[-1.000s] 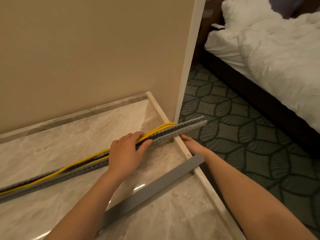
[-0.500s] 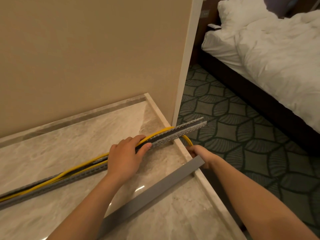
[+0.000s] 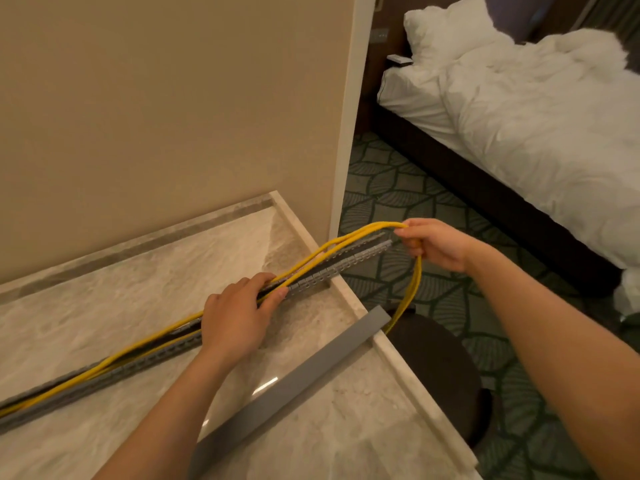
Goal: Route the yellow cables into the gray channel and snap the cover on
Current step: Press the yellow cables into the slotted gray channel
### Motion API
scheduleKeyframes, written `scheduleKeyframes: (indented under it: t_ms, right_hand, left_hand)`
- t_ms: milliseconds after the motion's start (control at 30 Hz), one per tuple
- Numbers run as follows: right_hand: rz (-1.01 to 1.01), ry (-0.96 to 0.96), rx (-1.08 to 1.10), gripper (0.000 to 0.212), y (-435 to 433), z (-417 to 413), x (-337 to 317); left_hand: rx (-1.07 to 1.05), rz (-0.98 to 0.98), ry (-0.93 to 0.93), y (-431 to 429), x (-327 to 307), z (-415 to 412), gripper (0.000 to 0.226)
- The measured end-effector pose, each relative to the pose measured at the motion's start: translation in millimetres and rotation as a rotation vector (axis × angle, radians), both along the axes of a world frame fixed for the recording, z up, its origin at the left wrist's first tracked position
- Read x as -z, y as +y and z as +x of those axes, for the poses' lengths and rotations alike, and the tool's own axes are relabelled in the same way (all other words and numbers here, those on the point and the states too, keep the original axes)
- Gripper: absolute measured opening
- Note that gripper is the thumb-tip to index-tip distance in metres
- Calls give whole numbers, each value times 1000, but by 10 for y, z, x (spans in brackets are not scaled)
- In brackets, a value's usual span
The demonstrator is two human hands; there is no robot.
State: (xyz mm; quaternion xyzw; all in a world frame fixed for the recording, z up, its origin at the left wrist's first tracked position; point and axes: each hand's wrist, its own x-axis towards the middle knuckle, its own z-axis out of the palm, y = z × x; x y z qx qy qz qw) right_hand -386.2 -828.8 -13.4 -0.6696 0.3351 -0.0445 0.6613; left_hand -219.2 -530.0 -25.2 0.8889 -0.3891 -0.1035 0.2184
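Note:
A long gray slotted channel (image 3: 349, 263) lies diagonally across the marble counter (image 3: 104, 306), its right end sticking out past the counter edge. Yellow cables (image 3: 346, 239) run along it from the lower left. My left hand (image 3: 239, 317) presses down on the channel and cables at mid-length, fingers curled over them. My right hand (image 3: 433, 244) is shut on the cables just beyond the channel's right end, holding them raised; from there they loop down toward the floor. The flat gray cover (image 3: 294, 386) lies loose on the counter, nearer me and roughly parallel to the channel.
A beige wall (image 3: 156, 116) stands right behind the counter and ends in a white corner post (image 3: 349, 133). A dark round stool (image 3: 440, 368) sits below the counter's right edge. Patterned green carpet (image 3: 398, 188) and a bed with white bedding (image 3: 519, 116) lie to the right.
My right hand came up from below the counter edge with the loose cable end and lifted it above the channel's right end. The left hand stayed in place on the channel.

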Motion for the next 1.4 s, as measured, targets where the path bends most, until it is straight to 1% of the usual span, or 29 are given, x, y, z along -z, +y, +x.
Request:
scheduleKeyframes:
  t_ms: [67, 133, 233, 367, 467, 533, 633, 767, 833, 933, 1067, 1133, 1233, 1400]
  right_hand:
    - [24, -79, 9, 14, 93, -43, 31]
    - [46, -159, 83, 25, 188, -65, 82]
    - [-27, -243, 214, 27, 346, -80, 176]
    - [-80, -251, 321, 29, 531, -91, 271]
    - [-140, -226, 412, 29, 641, -63, 310]
    - [-160, -225, 448, 28, 714, -24, 317]
    - [-121, -242, 445, 28, 802, 20, 323]
    - [0, -282, 396, 19, 875, 15, 279]
    - [-7, -271, 358, 18, 892, -5, 256]
    - [-25, -280, 344, 14, 935, -35, 219]
    - [-14, -342, 339, 14, 974, -56, 165]
    - [-70, -303, 329, 16, 974, -60, 134]
    - [-190, -181, 329, 20, 980, -95, 139]
    - [-162, -134, 303, 18, 1013, -118, 132]
  left_hand:
    - [-3, -10, 4, -7, -8, -11, 32]
    - [-11, -26, 15, -5, -20, -20, 31]
    - [-57, -134, 57, 11, -54, -60, 26]
    - [-146, -337, 168, 34, -97, -89, 23]
    - [-205, -406, 177, 80, -105, -66, 14]
    - [-210, -414, 182, 127, -106, -49, 12]
    - [-164, -384, 175, 196, -120, -35, 7]
    - [-77, -306, 127, 305, -149, 8, 6]
    - [-55, -295, 124, 366, -152, 17, 1]
    - [-22, -295, 99, 436, -131, -2, 8]
    - [-75, -344, 172, 448, -145, -20, 14]
    - [-89, -348, 201, 440, -160, -26, 15]
    - [-96, -355, 206, 439, -169, -40, 15]
    - [-147, -389, 256, 433, -167, -56, 23]
